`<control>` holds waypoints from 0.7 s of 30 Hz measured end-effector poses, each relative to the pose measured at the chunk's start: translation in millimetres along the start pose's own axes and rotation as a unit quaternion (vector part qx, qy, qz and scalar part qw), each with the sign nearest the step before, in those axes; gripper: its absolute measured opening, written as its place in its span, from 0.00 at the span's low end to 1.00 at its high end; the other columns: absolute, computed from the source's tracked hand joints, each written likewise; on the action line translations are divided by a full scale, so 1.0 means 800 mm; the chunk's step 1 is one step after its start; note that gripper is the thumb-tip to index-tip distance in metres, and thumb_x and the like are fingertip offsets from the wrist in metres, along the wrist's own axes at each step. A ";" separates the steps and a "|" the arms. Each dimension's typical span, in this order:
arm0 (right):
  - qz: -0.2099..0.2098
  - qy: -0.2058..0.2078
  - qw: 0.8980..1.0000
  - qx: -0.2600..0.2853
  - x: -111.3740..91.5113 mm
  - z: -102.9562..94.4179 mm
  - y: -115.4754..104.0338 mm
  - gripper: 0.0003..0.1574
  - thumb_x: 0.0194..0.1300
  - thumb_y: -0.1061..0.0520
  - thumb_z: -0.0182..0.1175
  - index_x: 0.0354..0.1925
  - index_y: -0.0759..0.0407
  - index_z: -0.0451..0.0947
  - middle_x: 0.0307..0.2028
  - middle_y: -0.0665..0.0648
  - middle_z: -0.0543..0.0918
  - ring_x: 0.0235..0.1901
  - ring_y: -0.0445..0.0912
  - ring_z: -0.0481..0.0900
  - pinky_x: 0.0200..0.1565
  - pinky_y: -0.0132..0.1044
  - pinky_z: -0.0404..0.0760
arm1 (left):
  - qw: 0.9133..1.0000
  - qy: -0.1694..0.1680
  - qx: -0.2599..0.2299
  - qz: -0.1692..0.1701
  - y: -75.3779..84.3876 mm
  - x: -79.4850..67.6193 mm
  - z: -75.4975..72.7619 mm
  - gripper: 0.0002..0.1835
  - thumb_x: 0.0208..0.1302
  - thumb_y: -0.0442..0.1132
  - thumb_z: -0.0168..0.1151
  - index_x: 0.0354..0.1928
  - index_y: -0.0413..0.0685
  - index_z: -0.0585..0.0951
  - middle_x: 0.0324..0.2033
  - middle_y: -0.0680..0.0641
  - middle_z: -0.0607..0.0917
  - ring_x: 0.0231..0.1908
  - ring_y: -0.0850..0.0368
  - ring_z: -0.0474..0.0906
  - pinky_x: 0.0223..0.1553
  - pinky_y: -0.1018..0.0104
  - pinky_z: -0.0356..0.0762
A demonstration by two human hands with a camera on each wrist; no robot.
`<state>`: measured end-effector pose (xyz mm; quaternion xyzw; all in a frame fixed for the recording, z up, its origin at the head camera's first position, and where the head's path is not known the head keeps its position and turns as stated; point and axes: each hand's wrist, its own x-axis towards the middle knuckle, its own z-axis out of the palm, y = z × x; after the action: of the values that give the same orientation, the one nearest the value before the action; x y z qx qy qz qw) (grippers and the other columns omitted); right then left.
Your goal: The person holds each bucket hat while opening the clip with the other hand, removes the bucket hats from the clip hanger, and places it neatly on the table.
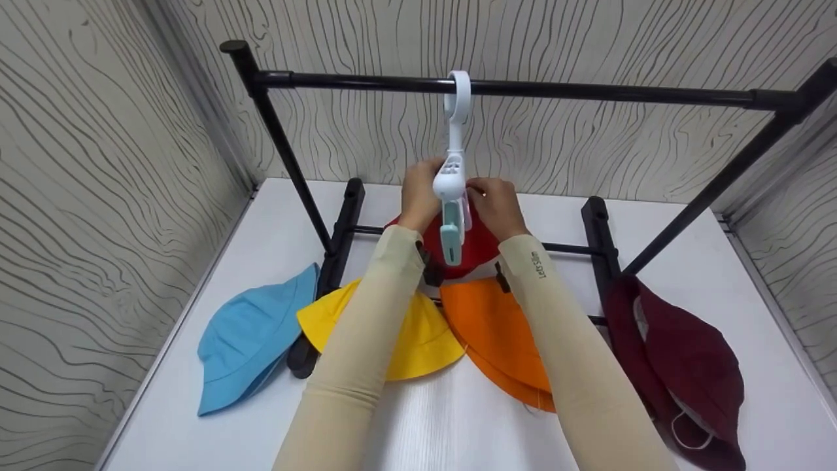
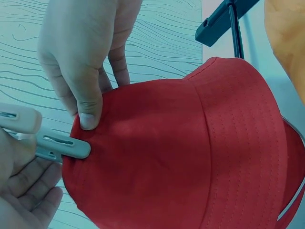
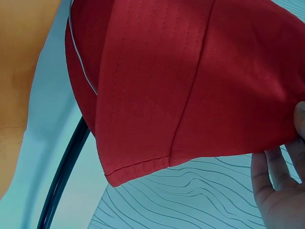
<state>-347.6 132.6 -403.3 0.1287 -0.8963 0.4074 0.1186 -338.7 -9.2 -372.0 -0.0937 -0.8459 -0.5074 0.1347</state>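
Note:
A folding white clip hanger (image 1: 451, 180) hangs by its hook from the black bar, with a mint-green clip (image 1: 451, 239) at its lower front. Behind it, a red bucket hat (image 1: 480, 245) is held up by its crown. My left hand (image 2: 81, 52) pinches the crown's top edge, thumb on the near face. Beside that thumb, a pale hanger clip (image 2: 66, 145) overlaps the crown's edge. My right hand (image 2: 28, 186) appears to pinch that clip at its back end, its other fingers loose below; the right wrist view shows its thumb (image 3: 300, 119) at the crown's edge.
A black garment rack (image 1: 366, 83) spans the white table (image 1: 261, 432). In front lie a blue hat (image 1: 255, 333), a yellow hat (image 1: 418, 347), an orange hat (image 1: 490, 327) and a maroon hat (image 1: 693, 353). Patterned walls (image 1: 556, 46) enclose the back and sides.

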 end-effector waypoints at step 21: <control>0.009 -0.006 1.000 0.009 -0.008 0.005 0.014 0.14 0.64 0.61 0.53 0.48 0.58 0.78 0.43 0.56 0.81 0.41 0.46 0.77 0.53 0.42 0.73 | 1.000 -0.002 0.023 -0.002 0.003 0.000 0.000 0.14 0.61 0.33 0.56 0.49 0.45 0.79 0.40 0.48 0.83 0.39 0.60 0.78 0.42 0.69 0.74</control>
<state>-346.0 137.4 -415.3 0.1243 -0.8947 0.4152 0.1081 -337.9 -7.7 -370.1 -0.0901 -0.8578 -0.4878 0.1344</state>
